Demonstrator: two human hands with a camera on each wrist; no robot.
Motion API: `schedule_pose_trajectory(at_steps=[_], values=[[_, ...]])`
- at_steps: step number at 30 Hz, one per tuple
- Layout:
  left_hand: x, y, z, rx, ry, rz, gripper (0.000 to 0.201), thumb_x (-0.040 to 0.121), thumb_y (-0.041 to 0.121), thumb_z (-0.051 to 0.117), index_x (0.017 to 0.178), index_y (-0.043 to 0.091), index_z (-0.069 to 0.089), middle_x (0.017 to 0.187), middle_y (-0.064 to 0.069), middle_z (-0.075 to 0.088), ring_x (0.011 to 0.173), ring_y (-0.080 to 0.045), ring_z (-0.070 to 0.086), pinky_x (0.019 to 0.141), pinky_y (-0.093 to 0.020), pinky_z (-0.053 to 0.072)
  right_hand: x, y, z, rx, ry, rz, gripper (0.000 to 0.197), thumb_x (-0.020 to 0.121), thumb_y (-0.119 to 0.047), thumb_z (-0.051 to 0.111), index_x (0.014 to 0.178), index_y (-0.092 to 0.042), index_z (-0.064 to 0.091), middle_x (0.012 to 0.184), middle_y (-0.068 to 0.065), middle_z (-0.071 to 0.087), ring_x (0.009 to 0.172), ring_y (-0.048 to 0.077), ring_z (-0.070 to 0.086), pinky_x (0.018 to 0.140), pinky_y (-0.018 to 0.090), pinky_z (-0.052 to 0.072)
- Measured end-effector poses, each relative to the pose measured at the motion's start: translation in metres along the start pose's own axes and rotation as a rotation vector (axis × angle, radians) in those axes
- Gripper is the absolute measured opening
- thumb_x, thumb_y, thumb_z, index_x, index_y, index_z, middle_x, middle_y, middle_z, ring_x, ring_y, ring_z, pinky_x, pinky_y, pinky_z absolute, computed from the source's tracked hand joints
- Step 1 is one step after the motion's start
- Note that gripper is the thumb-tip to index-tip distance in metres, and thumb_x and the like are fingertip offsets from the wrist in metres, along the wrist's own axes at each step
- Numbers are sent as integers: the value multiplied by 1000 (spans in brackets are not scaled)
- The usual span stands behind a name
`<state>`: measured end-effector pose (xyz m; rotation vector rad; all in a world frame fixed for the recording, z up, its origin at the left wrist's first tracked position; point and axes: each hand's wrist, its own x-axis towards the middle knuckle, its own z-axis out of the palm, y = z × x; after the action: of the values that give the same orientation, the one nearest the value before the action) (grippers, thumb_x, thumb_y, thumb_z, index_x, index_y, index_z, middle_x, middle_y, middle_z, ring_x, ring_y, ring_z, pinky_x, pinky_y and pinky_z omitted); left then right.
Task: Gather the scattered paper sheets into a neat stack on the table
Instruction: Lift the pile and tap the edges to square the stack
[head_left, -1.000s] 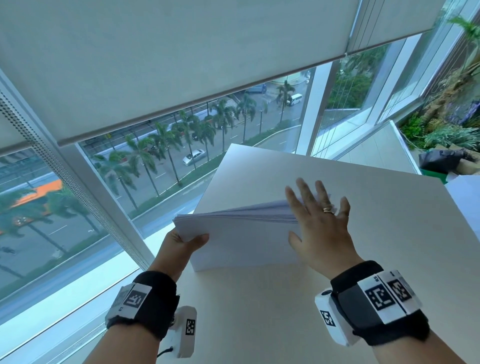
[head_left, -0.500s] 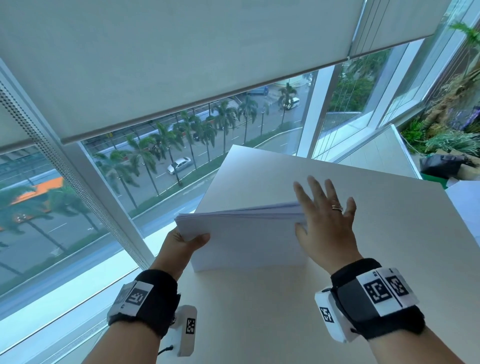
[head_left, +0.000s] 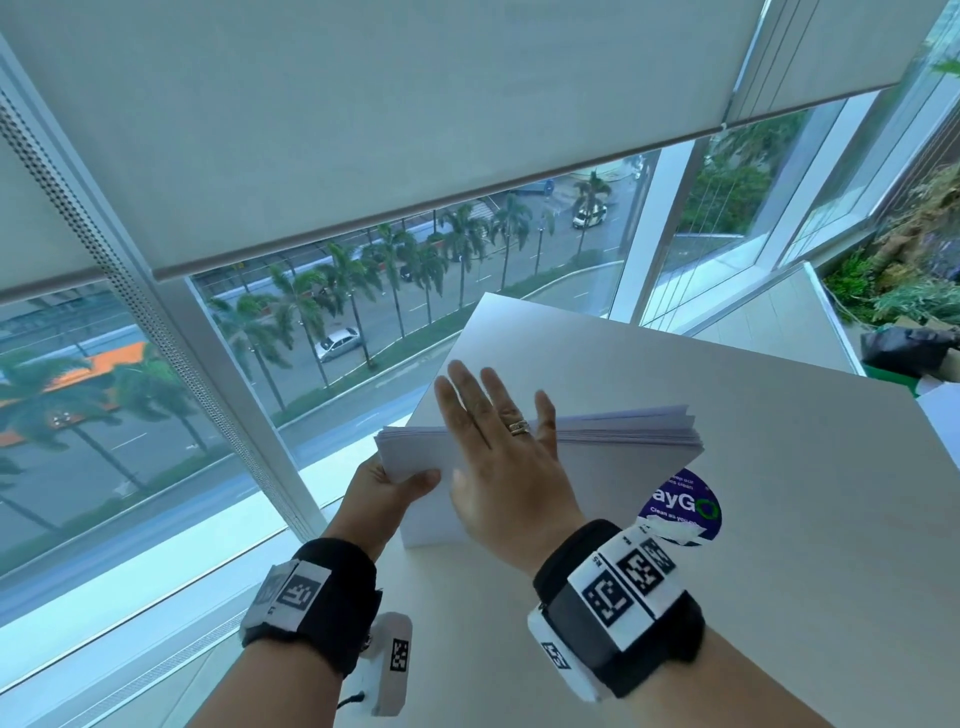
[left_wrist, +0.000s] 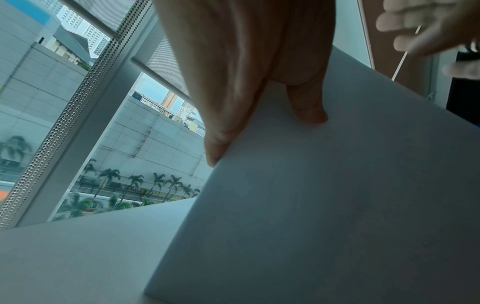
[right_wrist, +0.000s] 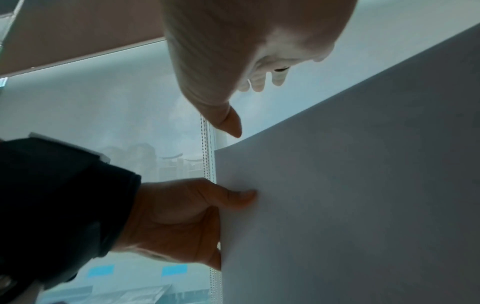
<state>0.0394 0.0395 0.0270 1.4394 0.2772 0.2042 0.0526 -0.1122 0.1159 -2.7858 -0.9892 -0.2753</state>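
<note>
A thick stack of white paper sheets (head_left: 623, 457) stands tilted on its long edge on the pale table (head_left: 779, 571). My left hand (head_left: 410, 480) grips the stack's left end, thumb on the near face and fingers behind. That thumb (right_wrist: 241, 198) shows pressed on the paper (right_wrist: 363, 185) in the right wrist view. My right hand (head_left: 493, 415) is flat with fingers spread, over the top edge near the stack's left end. Whether it touches the sheets I cannot tell. In the left wrist view the sheet (left_wrist: 337, 205) fills the lower right.
A round purple sticker (head_left: 685, 506) lies on the table just right of my right wrist. The table's left edge runs along a window sill (head_left: 156, 597) and glass. A white object (head_left: 943, 421) sits at the far right, with a black bag (head_left: 904, 348) beyond.
My right hand has slid from the stack's right end to near its left end. The stack's right part and the purple sticker now show. The left hand keeps its grip.
</note>
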Motion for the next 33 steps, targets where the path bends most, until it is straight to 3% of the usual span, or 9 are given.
schedule_pose_trajectory(at_steps=[5, 8, 12, 16, 19, 22, 28, 30, 33], values=[[0, 2, 1, 36, 33, -30, 22, 68, 3, 71, 85, 16, 71, 78, 2, 75, 79, -19, 67, 79, -35, 53, 10, -9, -1, 59, -193, -109, 78, 85, -15, 46, 149, -21, 2, 160, -6, 2, 147, 18, 5, 106, 55, -17], [0, 3, 1, 89, 34, -30, 19, 76, -2, 64, 79, 15, 70, 69, 5, 74, 69, -13, 66, 71, -33, 53, 12, -17, -1, 104, -112, -51, 85, 67, -17, 60, 145, -20, 25, 153, -5, 31, 138, 23, 36, 102, 57, 6], [-2, 7, 3, 55, -14, -43, 18, 74, 7, 71, 92, 6, 71, 80, -2, 76, 73, -14, 70, 72, -31, 55, 15, -19, 0, 90, -252, -159, 76, 88, -14, 41, 148, -28, -4, 159, -12, -4, 147, 16, -4, 108, 54, -18], [-1, 3, 1, 1, -5, -48, 27, 60, 10, 69, 87, 14, 69, 73, 7, 76, 68, -5, 69, 67, -21, 53, 12, 1, -6, 130, -122, -37, 76, 89, -15, 42, 148, -31, -3, 159, -12, -2, 147, 15, 1, 102, 48, -23], [1, -1, 1, -7, 1, -54, 29, 59, 12, 68, 87, 20, 69, 72, 12, 75, 68, -2, 69, 68, -18, 53, 5, 35, -13, 37, -173, 126, 76, 89, -20, 45, 147, -34, -2, 159, -14, -2, 147, 15, 2, 110, 56, -13], [3, -3, 1, -1, 5, -54, 29, 58, 13, 70, 86, 20, 69, 74, 13, 76, 70, -2, 69, 76, -26, 51, -9, 69, -21, 5, -220, 232, 67, 87, -24, 49, 145, -36, 17, 155, -11, 24, 144, 15, 19, 112, 59, -5], [4, -7, -1, -7, 14, -51, 49, 42, 32, 76, 89, 20, 69, 77, 12, 76, 73, -3, 70, 76, -26, 49, -32, 129, -30, -14, -117, 473, 21, 82, -19, 53, 101, -25, 61, 99, 1, 64, 108, 26, 53, 112, 53, 11], [4, -7, 1, -8, 23, -48, 44, 47, 25, 77, 89, 19, 69, 77, 12, 76, 73, -4, 70, 76, -27, 49, -38, 143, -31, 106, -83, 522, 7, 78, -16, 58, 73, -19, 54, 79, 4, 58, 88, 30, 56, 96, 40, 35], [2, -6, 5, -22, 63, -27, 31, 58, 14, 70, 89, 18, 69, 76, 11, 76, 73, -8, 69, 74, -26, 50, -42, 151, -31, 316, 21, 562, 30, 73, -9, 65, 55, -22, 44, 60, 2, 49, 66, 29, 50, 61, 29, 37]])
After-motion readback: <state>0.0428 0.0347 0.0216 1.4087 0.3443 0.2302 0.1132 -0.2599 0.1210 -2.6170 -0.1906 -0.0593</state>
